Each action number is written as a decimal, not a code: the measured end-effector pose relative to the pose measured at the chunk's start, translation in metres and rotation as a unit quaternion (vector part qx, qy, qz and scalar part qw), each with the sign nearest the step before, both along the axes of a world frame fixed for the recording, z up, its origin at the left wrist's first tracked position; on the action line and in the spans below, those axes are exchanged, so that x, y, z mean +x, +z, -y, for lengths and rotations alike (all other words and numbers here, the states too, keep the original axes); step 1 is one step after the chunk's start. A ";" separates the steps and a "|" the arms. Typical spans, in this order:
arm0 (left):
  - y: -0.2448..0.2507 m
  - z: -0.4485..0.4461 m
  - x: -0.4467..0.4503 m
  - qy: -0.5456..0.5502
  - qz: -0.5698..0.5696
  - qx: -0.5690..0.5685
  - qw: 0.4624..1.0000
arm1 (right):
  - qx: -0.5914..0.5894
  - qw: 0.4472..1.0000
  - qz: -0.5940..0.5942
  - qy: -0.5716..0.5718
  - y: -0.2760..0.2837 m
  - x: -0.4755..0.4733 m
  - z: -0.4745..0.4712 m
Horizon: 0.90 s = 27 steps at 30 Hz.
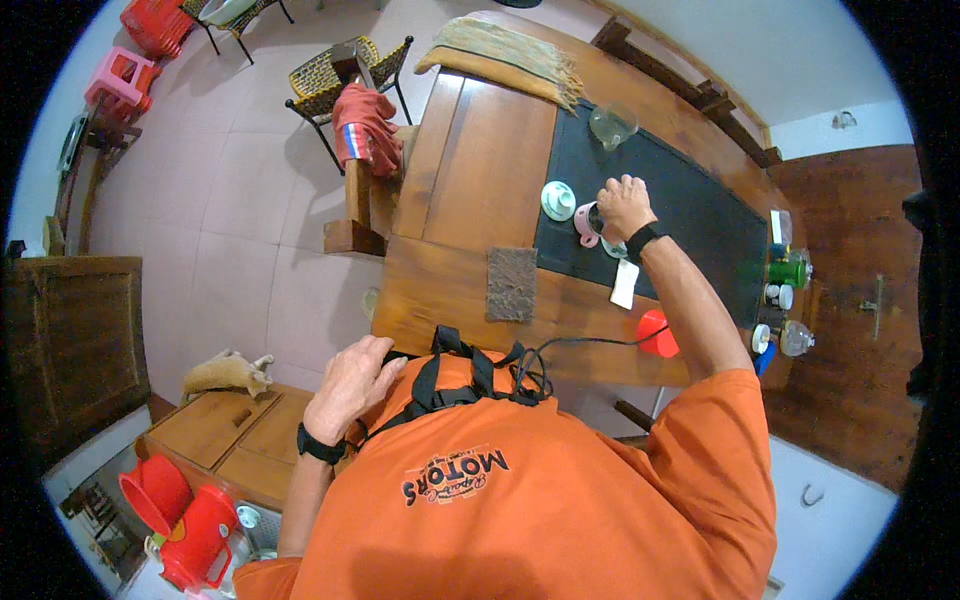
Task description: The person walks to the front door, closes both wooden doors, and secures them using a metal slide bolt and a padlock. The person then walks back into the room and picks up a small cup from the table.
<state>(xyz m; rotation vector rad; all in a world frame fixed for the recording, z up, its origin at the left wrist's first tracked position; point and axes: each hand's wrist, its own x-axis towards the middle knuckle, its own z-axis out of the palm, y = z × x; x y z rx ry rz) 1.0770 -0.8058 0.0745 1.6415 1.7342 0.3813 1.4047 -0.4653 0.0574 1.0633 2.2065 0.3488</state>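
My right hand (625, 205) is over the black tray surface (690, 217), its fingers curled at the right side of a small pink cup (586, 225) with dark contents. What those fingers hold is hidden. A clear glass vessel (615, 249) lies partly under my wrist. Left of the cup sits a pale green lid (558, 201) with a knob, and a glass pitcher (613, 126) stands farther back. Nearer me are a folded white paper or cloth (625, 283) and a brown cloth (511, 285). My left hand (358, 386) rests at my waist by the table's near edge, holding nothing visible.
A fringed cloth (502, 60) covers the wooden table's far left corner. A red container (658, 334) stands near the front edge, a cable crossing it. Several jars, one green (789, 271), line the right side. A cat (227, 373) lies on the wooden bench (262, 435) at left.
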 end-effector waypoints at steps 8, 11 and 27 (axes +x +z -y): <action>0.004 -0.018 0.028 -0.033 -0.030 -0.016 0.999 | -0.114 0.948 -0.198 -0.223 0.037 0.037 0.000; 0.004 -0.027 0.035 -0.051 -0.024 -0.002 0.998 | -0.133 0.895 -0.305 -0.295 0.041 0.071 -0.008; -0.032 -0.130 0.082 -0.199 -0.060 -0.046 0.977 | 0.067 0.808 -0.361 -0.460 -0.057 0.183 -0.019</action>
